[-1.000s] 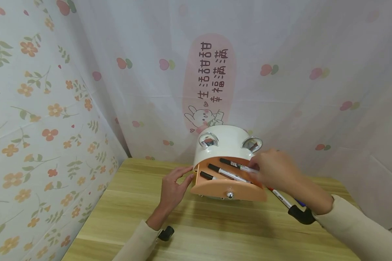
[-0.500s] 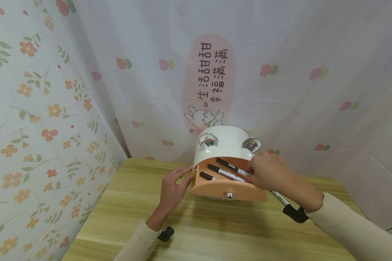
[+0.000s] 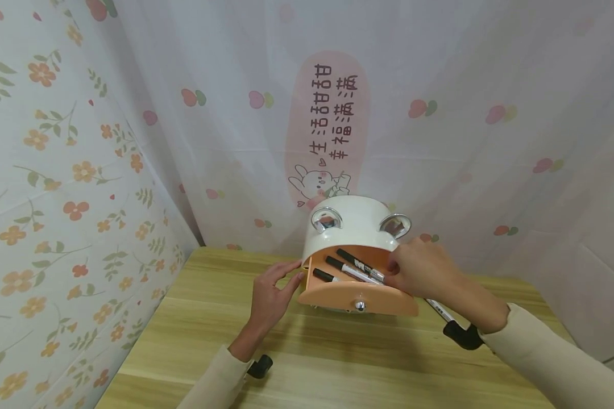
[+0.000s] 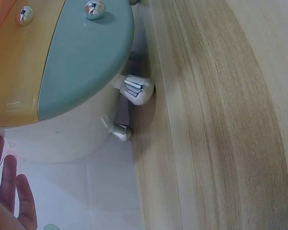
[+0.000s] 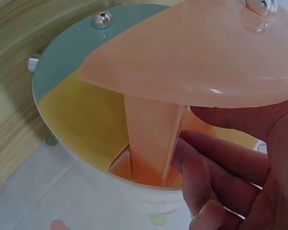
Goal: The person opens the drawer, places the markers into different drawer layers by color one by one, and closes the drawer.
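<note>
A small cream cabinet (image 3: 355, 218) with silver ears has its orange top drawer (image 3: 332, 293) pulled out. Inside the drawer lie three black-capped markers: the rear marker (image 3: 360, 264), the middle marker (image 3: 350, 270) and the front marker (image 3: 324, 276), partly hidden by the drawer front. My right hand (image 3: 424, 270) reaches over the drawer's right side, fingertips close to the rear marker's end. In the right wrist view its fingers are loosely bent behind the orange front, no marker visible in them. My left hand (image 3: 273, 292) touches the cabinet's left side, fingers nearly straight in the left wrist view.
Under the orange drawer are a yellow drawer (image 4: 24, 67) and a green drawer (image 4: 89, 57) with silver knobs. A white-barrelled marker (image 3: 440, 310) lies on the wooden table (image 3: 337, 363) under the right forearm. Red and blue ends show at the right wrist view's left edge. Patterned curtains stand behind and left.
My right hand carried the rear marker leftward into the drawer, and that marker now lies there with its end clear of the fingers. The left hand stays at the cabinet's side.
</note>
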Demonstrator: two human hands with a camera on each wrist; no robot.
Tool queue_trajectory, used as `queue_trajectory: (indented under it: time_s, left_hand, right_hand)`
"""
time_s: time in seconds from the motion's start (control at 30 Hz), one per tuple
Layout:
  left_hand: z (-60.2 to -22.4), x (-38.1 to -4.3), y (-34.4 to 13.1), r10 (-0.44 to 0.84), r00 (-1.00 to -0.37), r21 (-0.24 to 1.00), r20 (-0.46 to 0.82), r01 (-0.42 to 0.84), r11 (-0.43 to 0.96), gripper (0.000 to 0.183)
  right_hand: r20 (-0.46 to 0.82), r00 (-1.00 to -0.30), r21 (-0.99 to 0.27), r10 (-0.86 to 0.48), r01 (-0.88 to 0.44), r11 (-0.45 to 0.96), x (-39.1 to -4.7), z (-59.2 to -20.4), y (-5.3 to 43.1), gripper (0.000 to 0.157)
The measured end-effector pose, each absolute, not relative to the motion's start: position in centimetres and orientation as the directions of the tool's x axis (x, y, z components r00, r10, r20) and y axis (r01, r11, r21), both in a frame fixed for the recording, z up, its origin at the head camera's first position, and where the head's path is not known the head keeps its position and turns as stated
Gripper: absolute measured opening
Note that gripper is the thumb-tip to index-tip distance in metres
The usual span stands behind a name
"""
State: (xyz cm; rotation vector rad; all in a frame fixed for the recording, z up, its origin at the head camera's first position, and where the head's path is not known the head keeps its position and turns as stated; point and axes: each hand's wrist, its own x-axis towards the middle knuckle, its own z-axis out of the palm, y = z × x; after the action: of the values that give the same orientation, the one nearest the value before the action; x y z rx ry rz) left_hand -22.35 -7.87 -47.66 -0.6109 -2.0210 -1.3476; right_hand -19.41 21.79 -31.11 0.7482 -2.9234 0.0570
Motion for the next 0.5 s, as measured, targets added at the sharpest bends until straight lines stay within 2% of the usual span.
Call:
queue_trajectory:
  time_s: [0.23, 0.5]
  left_hand:
    - [-47.78, -22.36, -7.98, 0.038, -0.705, 0.645, 0.708, 0.669, 0.369, 0.029]
    - [-47.6, -22.26, -7.91, 0.036, -0.718, 0.659, 0.695, 0.657, 0.366, 0.029]
  right_hand:
    - [0.142, -0.865, -0.025, -0.481, -0.489, 0.872, -19.45, -31.16, 21.94, 0.026]
    - [0.219, -0.867, -0.085, -0.447, -0.473, 0.877, -18.76, -31.0, 22.63, 0.007]
